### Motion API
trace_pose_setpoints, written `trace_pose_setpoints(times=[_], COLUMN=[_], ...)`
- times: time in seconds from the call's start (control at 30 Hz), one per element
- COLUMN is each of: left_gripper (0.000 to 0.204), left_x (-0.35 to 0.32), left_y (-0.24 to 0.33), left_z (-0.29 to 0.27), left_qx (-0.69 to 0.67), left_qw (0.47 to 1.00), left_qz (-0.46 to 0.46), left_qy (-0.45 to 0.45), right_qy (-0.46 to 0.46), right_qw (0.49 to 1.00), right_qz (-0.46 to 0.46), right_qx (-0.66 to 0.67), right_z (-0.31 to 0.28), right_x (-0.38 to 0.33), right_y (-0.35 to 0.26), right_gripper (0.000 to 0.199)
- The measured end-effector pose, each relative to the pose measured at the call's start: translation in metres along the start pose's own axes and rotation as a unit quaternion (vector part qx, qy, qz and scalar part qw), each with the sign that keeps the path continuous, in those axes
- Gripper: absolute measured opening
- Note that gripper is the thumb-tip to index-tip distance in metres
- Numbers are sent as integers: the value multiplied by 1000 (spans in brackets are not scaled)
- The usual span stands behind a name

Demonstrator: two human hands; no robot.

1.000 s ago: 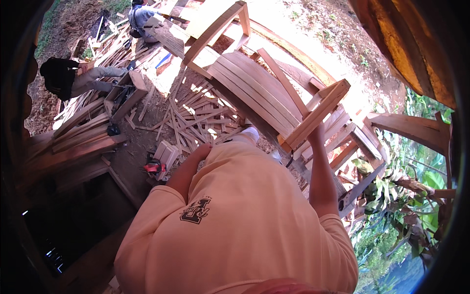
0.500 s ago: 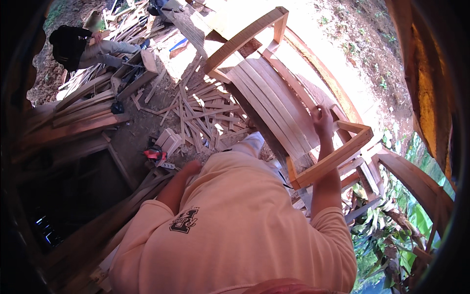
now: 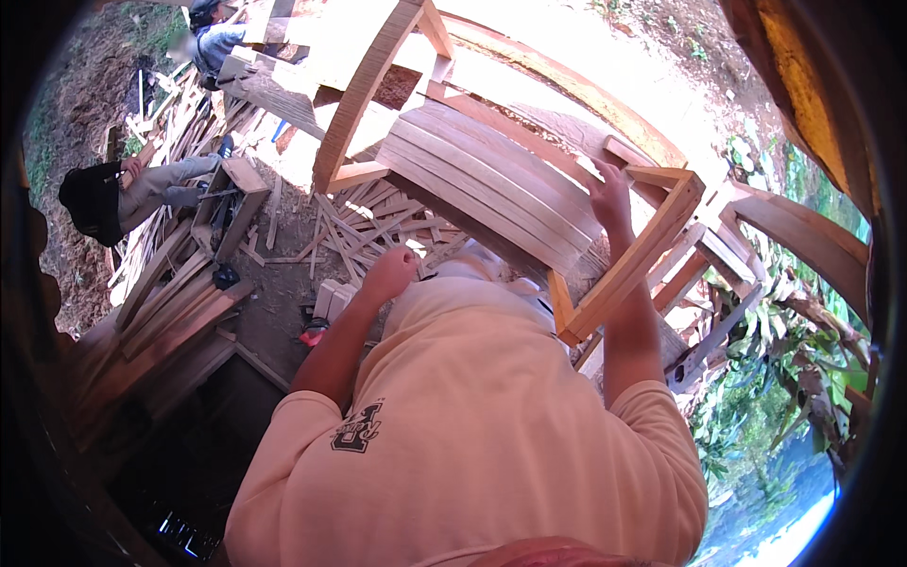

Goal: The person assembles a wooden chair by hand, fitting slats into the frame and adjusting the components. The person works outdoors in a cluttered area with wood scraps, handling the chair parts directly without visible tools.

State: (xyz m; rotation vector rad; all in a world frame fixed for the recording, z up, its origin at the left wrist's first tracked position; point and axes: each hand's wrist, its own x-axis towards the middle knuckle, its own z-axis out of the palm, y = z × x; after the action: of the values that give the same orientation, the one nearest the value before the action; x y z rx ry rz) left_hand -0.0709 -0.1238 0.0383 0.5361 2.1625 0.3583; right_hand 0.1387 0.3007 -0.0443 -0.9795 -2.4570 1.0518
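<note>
A wooden frame [image 3: 631, 260], built of thick bars with curved long sides, stands in front of me. Several smooth planks [image 3: 491, 180] lie side by side within it. Reaching through its right end, my right hand [image 3: 612, 200] is by the planks' far right corner, thumb and fingers apart. It holds nothing I can see; whether it touches the wood I cannot tell. My left hand [image 3: 392, 274] is raised in front of my left side, fingers curled into a fist, apart from the planks. What it may hold is hidden.
Thin offcuts [image 3: 350, 231] litter the ground beyond my left hand. A red tool [image 3: 314, 331] lies beside short wood blocks [image 3: 333, 300]. Stacked beams [image 3: 184, 312] are at left. One person [image 3: 104, 203] sits far left, another [image 3: 219, 42] farther back. A handsaw [image 3: 709, 354] is at right.
My left hand has risen forward, away from my side. The fingers of my right hand have spread from a curl. The view has turned, bringing a second person farther into sight.
</note>
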Motion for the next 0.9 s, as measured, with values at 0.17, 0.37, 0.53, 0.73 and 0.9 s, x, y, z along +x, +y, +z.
trace_pose_setpoints(times=[0.17,0.37,0.53,0.73,0.9], left_gripper=[23,42,53,52,53], left_x=[85,216,263,270,269], left_y=[105,127,124,122,123], left_z=[-39,-64,-85,-87,-85], left_qx=[-43,85,156,215,213], left_qw=[973,920,919,926,927], left_qz=[159,226,245,224,224], left_qy=[162,310,265,217,215], right_qy=[178,156,90,95,100], right_qw=[952,966,968,969,973], right_qz=[232,206,232,227,205], right_qx=[90,22,7,-4,-36], right_z=[-11,-12,-18,-3,12], right_x=[-64,-96,-74,-82,-92], right_y=[9,36,-10,9,29], right_gripper=[30,50,60,67,66])
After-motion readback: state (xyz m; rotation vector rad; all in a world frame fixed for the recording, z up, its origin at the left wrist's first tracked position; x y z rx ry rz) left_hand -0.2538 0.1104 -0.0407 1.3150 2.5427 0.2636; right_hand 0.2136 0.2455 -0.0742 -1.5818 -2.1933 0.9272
